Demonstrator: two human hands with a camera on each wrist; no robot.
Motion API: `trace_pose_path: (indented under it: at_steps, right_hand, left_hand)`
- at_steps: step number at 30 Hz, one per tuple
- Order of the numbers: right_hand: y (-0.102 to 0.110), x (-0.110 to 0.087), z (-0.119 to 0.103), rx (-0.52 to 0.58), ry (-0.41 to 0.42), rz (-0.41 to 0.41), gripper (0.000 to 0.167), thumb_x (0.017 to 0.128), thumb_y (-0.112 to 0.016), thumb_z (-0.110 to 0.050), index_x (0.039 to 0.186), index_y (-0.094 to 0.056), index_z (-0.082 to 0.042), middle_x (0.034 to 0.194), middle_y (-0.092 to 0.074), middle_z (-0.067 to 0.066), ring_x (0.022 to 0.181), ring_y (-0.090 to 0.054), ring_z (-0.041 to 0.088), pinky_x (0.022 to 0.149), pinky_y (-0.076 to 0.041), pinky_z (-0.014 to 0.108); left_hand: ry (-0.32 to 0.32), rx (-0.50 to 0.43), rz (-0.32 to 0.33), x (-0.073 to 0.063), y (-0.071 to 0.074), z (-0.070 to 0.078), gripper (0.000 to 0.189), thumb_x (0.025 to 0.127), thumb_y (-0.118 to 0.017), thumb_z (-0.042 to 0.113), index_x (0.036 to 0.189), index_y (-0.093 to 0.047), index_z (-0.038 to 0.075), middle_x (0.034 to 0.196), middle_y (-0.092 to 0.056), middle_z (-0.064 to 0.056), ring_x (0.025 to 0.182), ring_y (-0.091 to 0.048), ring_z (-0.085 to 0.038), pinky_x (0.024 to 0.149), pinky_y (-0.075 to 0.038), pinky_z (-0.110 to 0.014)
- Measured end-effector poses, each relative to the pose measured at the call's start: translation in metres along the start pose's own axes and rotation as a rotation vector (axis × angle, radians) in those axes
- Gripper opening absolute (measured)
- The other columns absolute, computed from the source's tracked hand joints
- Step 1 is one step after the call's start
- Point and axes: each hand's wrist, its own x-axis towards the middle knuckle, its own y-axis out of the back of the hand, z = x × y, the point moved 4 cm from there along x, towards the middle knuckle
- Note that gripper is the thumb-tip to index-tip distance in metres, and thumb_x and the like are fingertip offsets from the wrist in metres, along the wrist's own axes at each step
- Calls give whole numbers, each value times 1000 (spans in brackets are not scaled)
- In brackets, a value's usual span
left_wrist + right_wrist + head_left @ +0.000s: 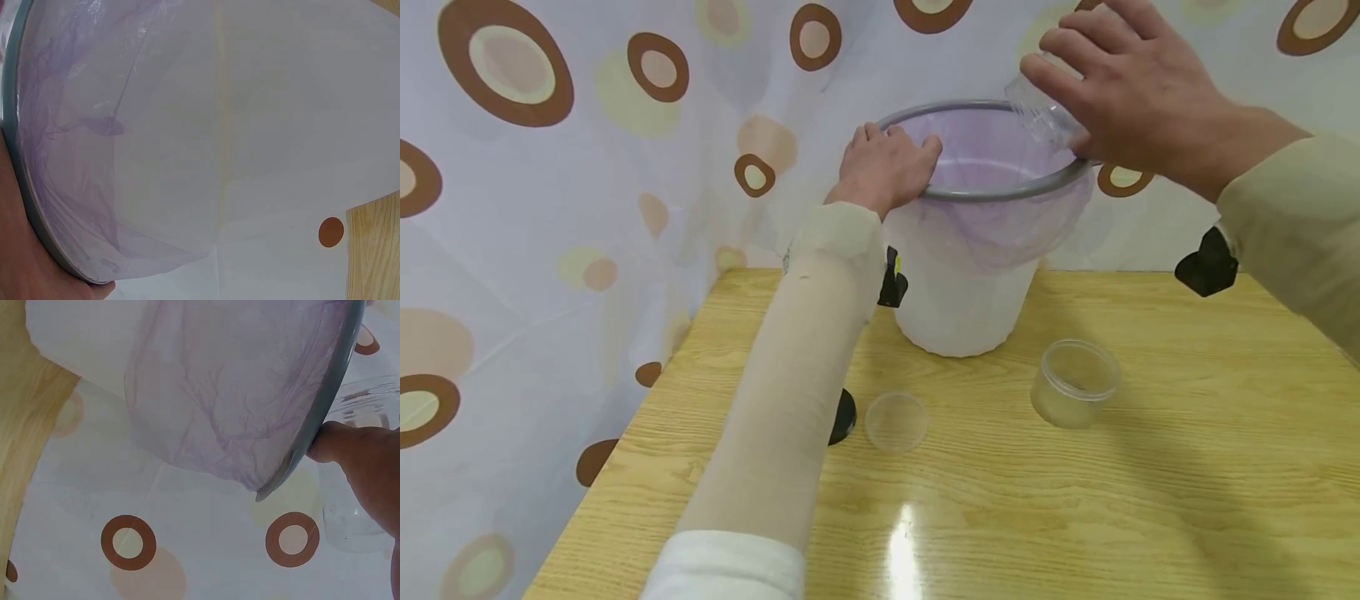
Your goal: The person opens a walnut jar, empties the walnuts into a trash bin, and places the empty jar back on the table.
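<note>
A white trash bin with a grey rim ring stands at the back of the table. A thin purple bag lines it and hangs over the outside. My left hand holds the bin's left rim, fingers bent over the edge. In my right hand is a clear jar, tipped so its threaded neck points over the bin's opening. The jar body shows behind the right hand's thumb in the right wrist view; whether anything is inside it I cannot tell.
On the wooden table, a clear round tub stands front right of the bin. A clear disc lies in front, beside a black round lid partly hidden by my left forearm. A patterned cloth hangs behind and at left.
</note>
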Motion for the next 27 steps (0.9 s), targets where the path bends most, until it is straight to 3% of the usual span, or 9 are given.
trace_pose_path:
  at_steps: [9,27]
  right_hand:
    - [1,-11,5,176,-199,-12,100,59,-93,-9,143,-38,-3,143,-42,23,138,-31,40,124,-12,47]
    - [15,-39,5,384,-349,-14,101,64,-88,-12,149,-33,-3,145,-40,30,138,-31,46,123,-11,53]
  left_hand:
    - [-7,0,-2,0,-1,-1,77,102,-5,56,159,-13,4,167,-9,-14,153,-11,-28,126,-8,-38]
    - [-14,-11,16,3,2,-2,76,102,-6,54,159,-15,4,166,-10,-15,153,-11,-29,126,-9,-38]
